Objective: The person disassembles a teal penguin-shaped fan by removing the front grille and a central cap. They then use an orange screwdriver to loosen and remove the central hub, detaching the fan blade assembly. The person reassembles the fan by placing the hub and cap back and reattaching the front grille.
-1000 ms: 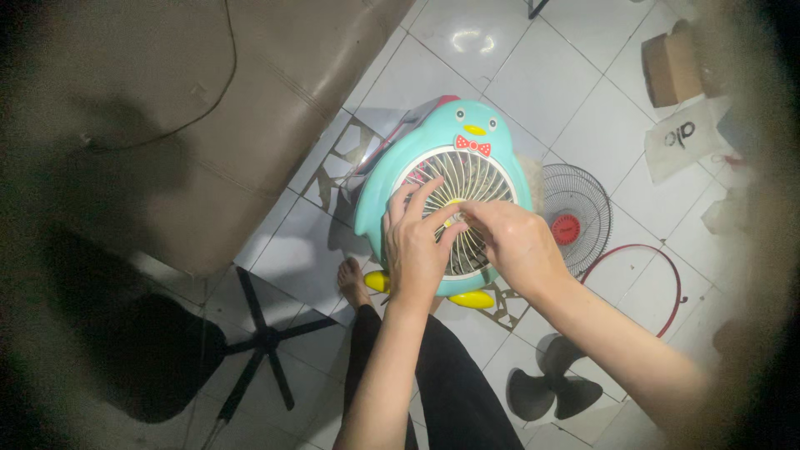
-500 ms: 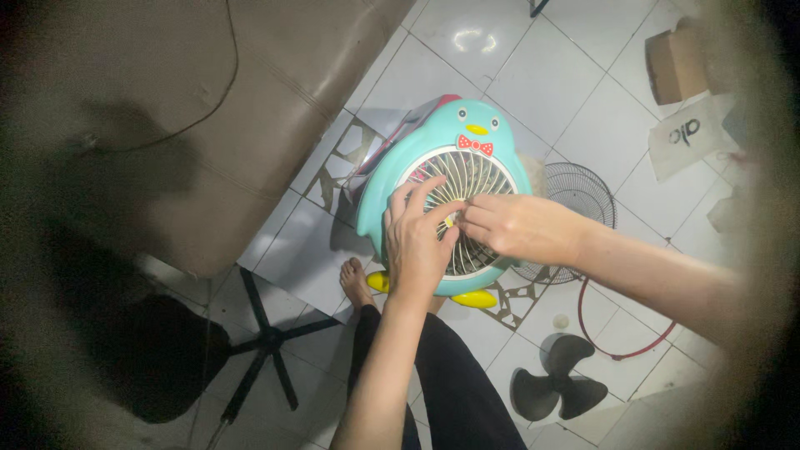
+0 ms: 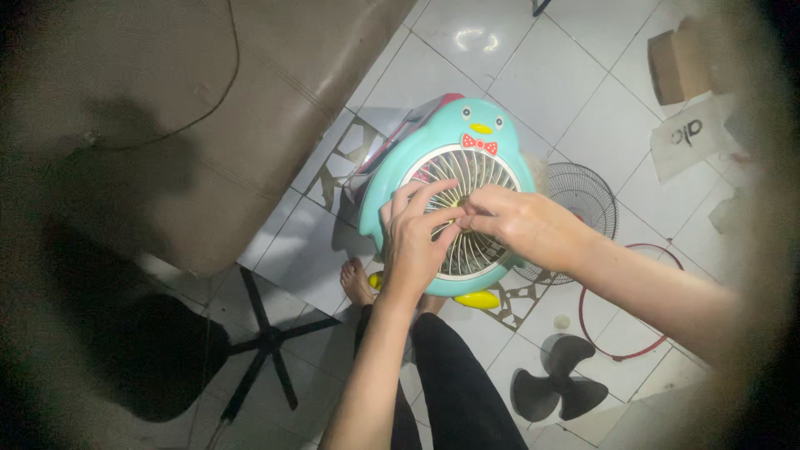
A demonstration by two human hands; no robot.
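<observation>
Down on the tiled floor, starting from the left, a brown padded seat fills the corner and the dark star base of a chair lies below it. Next comes the teal penguin-shaped fan, sitting on the floor in front of the person's bare foot and black-trousered legs, its round white grille facing up. The left hand is spread over the lower left of the grille, fingers curled against the wires, and the right hand meets it at the grille's centre, fingertips pinched together on something too small for me to make out. To my eye this fiddly centre work goes best with the left hand pressing the housing steady while the right works lightly, so nothing slips through the wires. Further right, a separate wire guard lies flat just beside the fan, a red ring lies past it, and a dark loose fan blade rests nearer the legs. At the far top right sits an open cardboard box; I cannot see what is in it.
</observation>
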